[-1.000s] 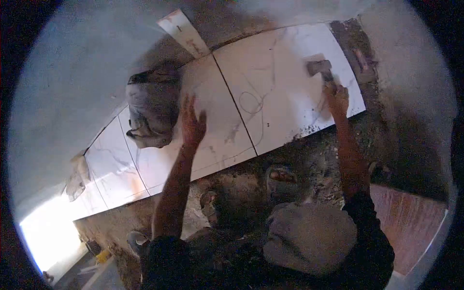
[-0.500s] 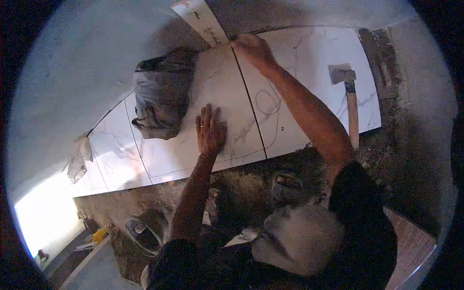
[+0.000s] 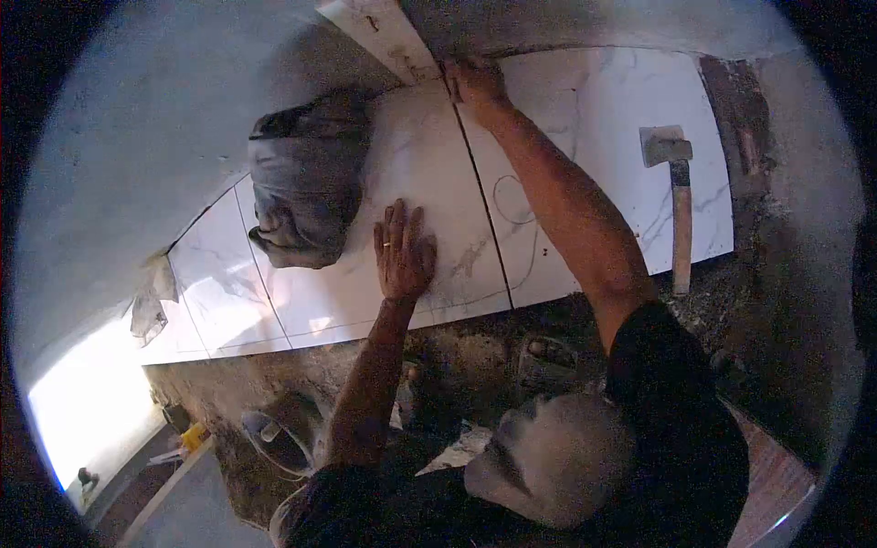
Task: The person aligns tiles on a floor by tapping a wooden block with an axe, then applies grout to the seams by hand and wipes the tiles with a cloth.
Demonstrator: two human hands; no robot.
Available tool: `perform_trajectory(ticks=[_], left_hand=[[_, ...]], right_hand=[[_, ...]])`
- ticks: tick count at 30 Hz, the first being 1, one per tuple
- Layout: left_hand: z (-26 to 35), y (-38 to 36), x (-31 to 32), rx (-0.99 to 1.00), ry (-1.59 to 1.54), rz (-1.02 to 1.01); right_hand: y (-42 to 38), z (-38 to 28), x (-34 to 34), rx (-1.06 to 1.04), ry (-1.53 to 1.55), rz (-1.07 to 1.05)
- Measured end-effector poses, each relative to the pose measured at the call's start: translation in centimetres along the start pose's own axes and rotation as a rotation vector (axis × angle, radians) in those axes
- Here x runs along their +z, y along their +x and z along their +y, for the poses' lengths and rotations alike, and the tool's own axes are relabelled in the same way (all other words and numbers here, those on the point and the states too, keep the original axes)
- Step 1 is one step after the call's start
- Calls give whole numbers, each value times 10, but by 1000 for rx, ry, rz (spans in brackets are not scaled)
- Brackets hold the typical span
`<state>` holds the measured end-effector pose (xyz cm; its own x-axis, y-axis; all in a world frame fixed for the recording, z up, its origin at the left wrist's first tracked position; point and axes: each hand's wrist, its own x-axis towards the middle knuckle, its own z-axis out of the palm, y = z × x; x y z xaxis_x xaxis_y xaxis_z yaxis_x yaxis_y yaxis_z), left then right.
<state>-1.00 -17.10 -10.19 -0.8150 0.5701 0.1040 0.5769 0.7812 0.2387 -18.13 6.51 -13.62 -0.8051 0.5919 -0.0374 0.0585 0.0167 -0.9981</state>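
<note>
The left hand (image 3: 404, 251) lies flat, fingers spread, palm down on the middle white marble-patterned floor tile (image 3: 416, 183). The right hand (image 3: 473, 80) reaches to 12 o'clock and rests at the far end of the joint between this tile and the adjacent white marble-patterned tile (image 3: 603, 155); whether its fingers pinch anything cannot be determined. A narrow white tile offcut (image 3: 379, 32) leans against the wall just beside the right hand. A grey crumpled sack (image 3: 301, 187) sits on the tiles at 9 o'clock from the left hand. A hammer with wooden handle and grey head (image 3: 678, 196) lies on the right-hand tile at 3 o'clock, well apart from both hands. Bare mortar bed (image 3: 475, 352) borders the tiles at 6 o'clock.
</note>
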Motion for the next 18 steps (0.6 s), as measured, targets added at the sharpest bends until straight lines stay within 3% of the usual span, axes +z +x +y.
perform_trajectory(ticks=[2,5,7,11,14,17,18], left_hand=[[1,2,1,-1,15,-3],[-1,-1,3,1,55,-16],[0,0,5,7,74,-23],[1,1,4,-12,54,-15],[0,0,4,-10,31,5],[0,0,5,-2,32,22],[0,-1,5,8,32,30]], right_hand=[[0,1,4,-229,-423,291],[7,-5,-7,-242,-508,96],[1,-25,-7,33,-412,53],[13,20,11,-70,-61,137],[14,22,13,-163,-324,212],[5,-5,9,-166,-177,111],[11,-3,9,-43,-233,114]])
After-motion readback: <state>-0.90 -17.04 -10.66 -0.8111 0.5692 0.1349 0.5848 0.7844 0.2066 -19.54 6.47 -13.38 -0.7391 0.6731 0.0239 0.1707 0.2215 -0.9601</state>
